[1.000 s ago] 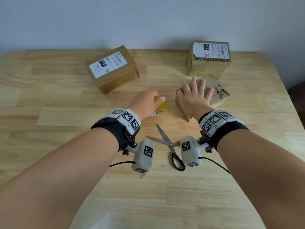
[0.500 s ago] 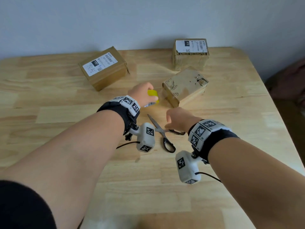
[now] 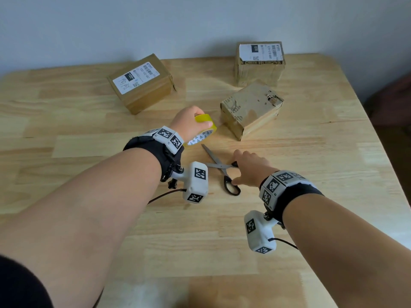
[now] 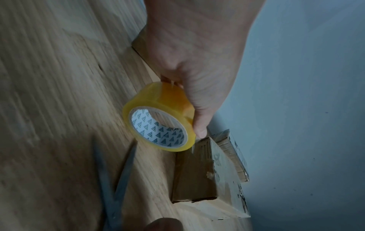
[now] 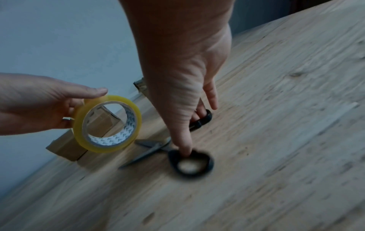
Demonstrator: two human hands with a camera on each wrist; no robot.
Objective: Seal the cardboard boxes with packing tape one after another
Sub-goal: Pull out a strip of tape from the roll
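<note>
My left hand [image 3: 189, 122] grips a yellow roll of packing tape [image 3: 205, 128], thumb over its rim, tilted just above the table; the left wrist view shows the tape [image 4: 158, 117] held from above by the left hand [image 4: 197, 75]. My right hand [image 3: 249, 172] pinches the black handles of the scissors [image 3: 224, 174], which lie on the table with blades apart. In the right wrist view the thumb sits at one loop of the scissors [image 5: 191, 162] and the fingers curl in the other. A worn cardboard box [image 3: 251, 110] stands right of the tape.
Two more cardboard boxes with white labels stand farther back: one at the left [image 3: 142, 82], one at the far right [image 3: 260, 63] near the wall. The wooden table [image 3: 89, 134] ends at the right, close to the boxes.
My right hand left the top of the worn box and came back onto the scissors' handles. My left hand raised and tilted the tape roll.
</note>
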